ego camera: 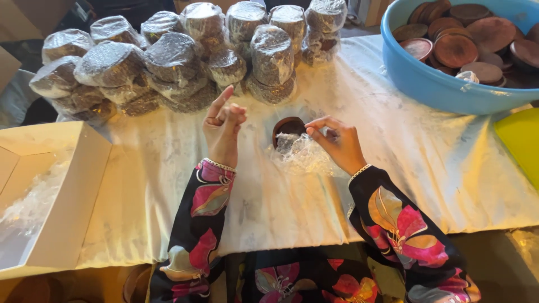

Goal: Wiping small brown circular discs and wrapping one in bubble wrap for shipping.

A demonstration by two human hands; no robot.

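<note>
White cloth (426, 168) covering a table across the middle of the frame, warm light falling over it, a cardboard box (62, 191) sitting open at lower left, dark floor showing along the top edge.

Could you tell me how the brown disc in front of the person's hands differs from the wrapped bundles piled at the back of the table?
The brown disc is single and only partly covered, loose clear film gathered below it; the wrapped bundles are stacks sealed all round in film. The disc lies by the right hand, which pinches the film; the bundles lie heaped and untouched. The left hand is raised, holding nothing. Both rest on the white cloth.
</note>
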